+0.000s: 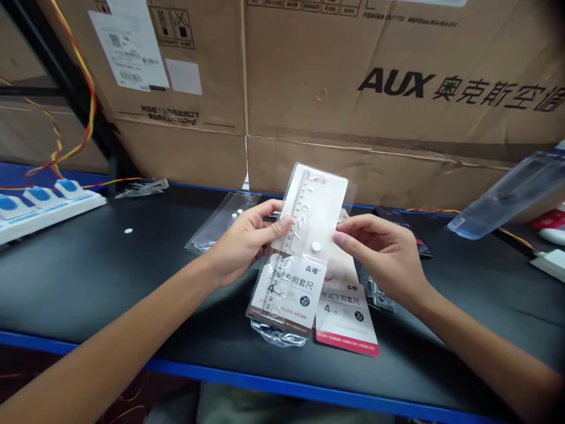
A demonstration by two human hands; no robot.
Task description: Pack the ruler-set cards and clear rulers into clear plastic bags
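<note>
A clear plastic ruler-set pouch (326, 206) is held up over the table, tilted slightly. Inside it show a clear ruler (296, 227) and a white card (289, 288) with a brown lower edge; a white snap button (316, 247) sits near its middle. My left hand (247, 238) grips the left edge, thumb on the front. At the right edge, my right hand (388, 250) has thumb and finger pinched together on the pouch. Beneath lies another card (346, 324) with a red lower edge, partly covered by the pouch.
Clear plastic sleeves (216, 227) lie behind my left hand. A dark phone (422, 244) rests behind my right hand, near a clear plastic container (498, 200). On the left stands a white power strip (53, 212) with cables. A large cardboard box (309, 106) closes off the back.
</note>
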